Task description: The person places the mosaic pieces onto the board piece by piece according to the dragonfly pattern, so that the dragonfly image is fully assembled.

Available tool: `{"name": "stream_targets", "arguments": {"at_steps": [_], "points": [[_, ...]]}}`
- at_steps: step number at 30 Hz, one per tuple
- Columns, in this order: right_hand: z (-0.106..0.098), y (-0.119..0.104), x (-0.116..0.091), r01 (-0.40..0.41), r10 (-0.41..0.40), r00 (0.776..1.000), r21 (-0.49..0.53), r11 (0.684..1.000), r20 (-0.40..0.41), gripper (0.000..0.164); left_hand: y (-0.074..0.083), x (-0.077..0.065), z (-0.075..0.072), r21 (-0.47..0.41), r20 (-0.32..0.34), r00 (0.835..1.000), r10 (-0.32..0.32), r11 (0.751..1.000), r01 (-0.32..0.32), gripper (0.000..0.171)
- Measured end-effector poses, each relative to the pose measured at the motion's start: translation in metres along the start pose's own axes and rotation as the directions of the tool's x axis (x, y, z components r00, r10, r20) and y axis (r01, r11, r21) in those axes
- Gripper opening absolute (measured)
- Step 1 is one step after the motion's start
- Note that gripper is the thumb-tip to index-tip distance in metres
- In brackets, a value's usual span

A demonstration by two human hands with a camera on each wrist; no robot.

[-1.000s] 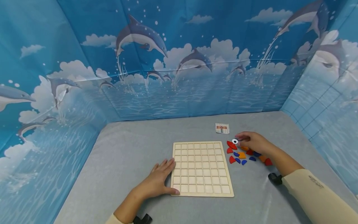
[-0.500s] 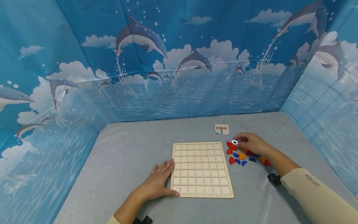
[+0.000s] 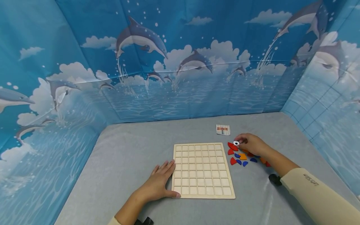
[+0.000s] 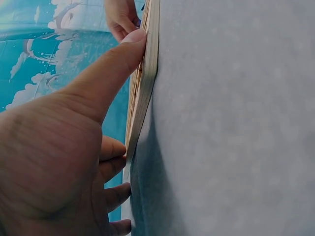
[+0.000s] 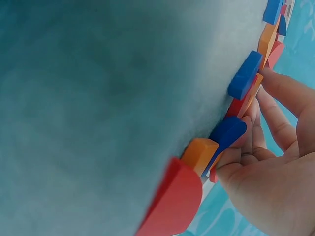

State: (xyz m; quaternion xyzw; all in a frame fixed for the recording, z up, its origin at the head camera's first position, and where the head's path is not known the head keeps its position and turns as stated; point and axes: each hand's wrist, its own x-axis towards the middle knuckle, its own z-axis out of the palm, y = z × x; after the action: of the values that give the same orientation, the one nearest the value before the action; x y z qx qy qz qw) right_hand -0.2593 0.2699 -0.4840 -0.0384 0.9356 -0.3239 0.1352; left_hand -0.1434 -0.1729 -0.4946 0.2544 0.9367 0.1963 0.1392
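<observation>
A square wooden grid board [image 3: 201, 170] lies flat on the table. My left hand [image 3: 158, 182] rests at its left side with fingers spread, the thumb on the near left corner and the fingertips at the left edge. In the left wrist view the thumb [image 4: 106, 71] lies over the board's edge. To the board's right, my right hand [image 3: 253, 144] pinches a white disc with a black centre [image 3: 236, 143] between thumb and forefinger. Red pieces [image 3: 233, 161], orange pieces [image 3: 242, 156] and blue half-round pieces [image 5: 245, 75] lie under and around this hand, which hides some of them.
A small printed pattern card [image 3: 223, 129] lies behind the board's far right corner. Grey cloth [image 3: 126, 150] covers the table. A blue dolphin-print curtain [image 3: 180, 93] stands along the back and sides.
My right hand has shifted slightly left and its fingers have closed in at the white disc. The left hand stays in place on the board.
</observation>
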Motion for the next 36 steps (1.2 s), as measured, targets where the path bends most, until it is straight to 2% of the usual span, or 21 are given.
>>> {"name": "stream_targets", "arguments": {"at_steps": [9,19,27,36], "points": [[-0.001,0.000,0.000,-0.017,0.017,1.000,0.020,1.000,-0.006,0.028,-0.001,0.000,0.000,-0.011,0.010,1.000,0.006,1.000,-0.006,0.118],[-0.006,-0.013,-0.009,-0.019,0.020,1.000,0.059,0.998,-0.015,0.035,0.001,-0.001,-0.002,-0.020,0.010,1.000,0.013,1.000,-0.013,0.117],[0.002,-0.036,-0.019,0.034,-0.031,0.999,0.128,0.991,-0.023,0.040,0.000,0.000,-0.003,-0.016,0.006,1.000,0.020,1.000,-0.020,0.116],[0.015,-0.057,-0.023,0.141,-0.138,0.990,0.161,0.977,-0.033,0.033,0.002,-0.001,-0.004,-0.014,0.013,1.000,0.014,1.000,-0.014,0.116]]}}
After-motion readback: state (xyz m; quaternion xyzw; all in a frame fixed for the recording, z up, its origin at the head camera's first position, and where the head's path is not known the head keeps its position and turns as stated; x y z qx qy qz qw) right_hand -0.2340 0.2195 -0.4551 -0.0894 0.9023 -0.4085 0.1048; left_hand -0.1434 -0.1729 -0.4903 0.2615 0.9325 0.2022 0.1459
